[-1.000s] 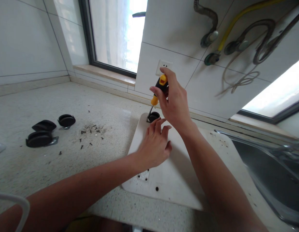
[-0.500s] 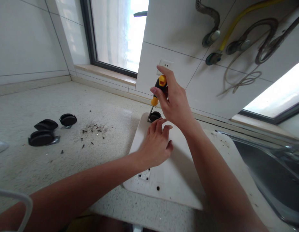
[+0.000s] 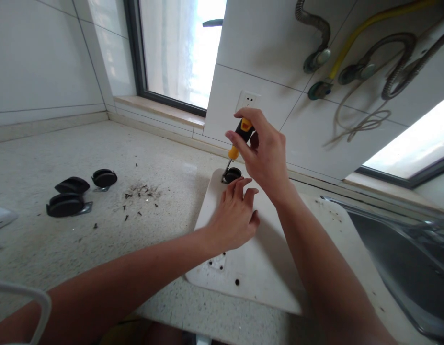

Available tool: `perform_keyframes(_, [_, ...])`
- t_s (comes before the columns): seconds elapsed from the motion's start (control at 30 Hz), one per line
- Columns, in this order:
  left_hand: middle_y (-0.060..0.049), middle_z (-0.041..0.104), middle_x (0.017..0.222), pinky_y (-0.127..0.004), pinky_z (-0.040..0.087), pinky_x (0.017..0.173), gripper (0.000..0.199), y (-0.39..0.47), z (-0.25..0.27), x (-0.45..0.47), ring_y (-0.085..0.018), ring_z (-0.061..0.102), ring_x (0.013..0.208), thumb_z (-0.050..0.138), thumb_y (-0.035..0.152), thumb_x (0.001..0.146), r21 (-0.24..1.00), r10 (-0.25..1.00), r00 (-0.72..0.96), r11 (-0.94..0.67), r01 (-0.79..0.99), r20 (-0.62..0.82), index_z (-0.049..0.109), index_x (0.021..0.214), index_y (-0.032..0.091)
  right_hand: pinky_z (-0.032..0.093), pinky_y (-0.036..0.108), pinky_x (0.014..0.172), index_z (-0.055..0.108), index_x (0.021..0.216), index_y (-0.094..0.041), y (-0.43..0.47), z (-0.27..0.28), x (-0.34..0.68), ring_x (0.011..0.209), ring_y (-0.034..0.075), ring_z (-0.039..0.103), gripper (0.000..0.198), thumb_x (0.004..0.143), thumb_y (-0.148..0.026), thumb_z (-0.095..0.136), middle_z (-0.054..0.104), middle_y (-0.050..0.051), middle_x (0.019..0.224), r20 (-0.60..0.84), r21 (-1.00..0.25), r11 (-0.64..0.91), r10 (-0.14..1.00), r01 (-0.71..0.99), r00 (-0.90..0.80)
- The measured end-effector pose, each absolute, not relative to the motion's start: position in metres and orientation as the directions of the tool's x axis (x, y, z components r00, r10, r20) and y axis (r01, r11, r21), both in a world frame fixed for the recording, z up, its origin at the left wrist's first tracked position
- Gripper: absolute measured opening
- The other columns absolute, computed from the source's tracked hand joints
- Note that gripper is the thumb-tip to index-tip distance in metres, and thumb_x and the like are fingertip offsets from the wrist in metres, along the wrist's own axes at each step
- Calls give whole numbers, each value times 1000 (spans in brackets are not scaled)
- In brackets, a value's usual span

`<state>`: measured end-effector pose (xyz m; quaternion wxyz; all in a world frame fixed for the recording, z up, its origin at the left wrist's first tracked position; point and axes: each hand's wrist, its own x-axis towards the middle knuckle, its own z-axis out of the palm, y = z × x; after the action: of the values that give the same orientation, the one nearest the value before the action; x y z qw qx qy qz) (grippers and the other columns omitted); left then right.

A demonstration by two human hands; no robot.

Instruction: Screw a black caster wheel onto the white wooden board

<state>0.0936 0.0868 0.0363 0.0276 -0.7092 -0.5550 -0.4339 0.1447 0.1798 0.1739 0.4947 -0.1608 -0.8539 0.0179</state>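
Observation:
My right hand (image 3: 267, 148) is closed around the yellow-and-black handle of a screwdriver (image 3: 233, 152). The screwdriver leans, its metal shaft running down to the mounting plate beside a black caster wheel (image 3: 233, 175). That caster stands at the far left corner of a white board (image 3: 265, 273) lying on the counter. On the board rests my left hand (image 3: 234, 218), fingers bent and apart, fingertips at the near side of the caster. Whether they press on it is hard to tell. The screwdriver tip and any screw under it are too small to make out.
Several black casters (image 3: 65, 205) lie on the speckled counter (image 3: 164, 153) at left, near scattered screws (image 3: 139, 194) and dark debris. To the right is a metal sink (image 3: 397, 249). A white cable (image 3: 45, 302) curves at lower left. Pipes (image 3: 322, 33) and a wall socket (image 3: 249, 99) are behind.
The whole view has shifted slightly. My right hand and the screwdriver handle sit a little lower, with the shaft still at the caster's plate. My left hand stays on the board.

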Motion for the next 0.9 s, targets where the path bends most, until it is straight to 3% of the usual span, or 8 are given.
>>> perform_keyframes(0.2, [-19, 49, 164, -69, 46, 130, 55, 87, 37, 94, -42, 42, 162, 68, 10, 92, 457, 758, -4, -390, 799, 653, 49, 142, 23, 60, 33, 84, 62, 151, -31, 179, 182, 154, 86, 16, 68, 45, 107, -28, 66, 74, 0, 116, 751, -220, 955, 296, 200, -590])
perform_keyframes(0.4, [-19, 49, 164, -68, 45, 131, 54, 86, 39, 94, -41, 41, 163, 67, 9, 92, 469, 773, -6, -379, 798, 635, 50, 141, 22, 56, 34, 77, 67, 133, -29, 176, 181, 157, 69, 12, 53, 33, 102, -28, 77, 74, -2, 111, 800, -192, 945, 307, 266, -516])
perform_keyframes(0.57, [-20, 49, 164, -68, 46, 130, 51, 86, 38, 94, -42, 41, 163, 67, 11, 94, 463, 767, 2, -388, 797, 641, 49, 140, 22, 58, 35, 78, 65, 136, -30, 174, 179, 153, 79, 15, 60, 34, 104, -25, 75, 71, -1, 111, 811, -227, 957, 288, 181, -510])
perform_keyframes(0.77, [-19, 49, 167, -67, 46, 129, 56, 87, 37, 93, -40, 41, 163, 67, 9, 93, 478, 766, 0, -401, 782, 643, 50, 144, 23, 66, 37, 79, 61, 126, -32, 166, 186, 169, 97, 21, 73, 33, 101, -40, 82, 69, 4, 118, 940, -267, 951, 293, 157, -177])
perform_keyframes(0.9, [-18, 55, 160, -64, 50, 123, 49, 84, 42, 92, -39, 51, 151, 66, 12, 95, 478, 775, -12, -377, 793, 632, 56, 141, 20, 64, 35, 84, 53, 107, -29, 173, 150, 192, 96, 19, 74, 44, 89, -39, 92, 73, 1, 106, 861, -498, 852, 508, 161, -24])
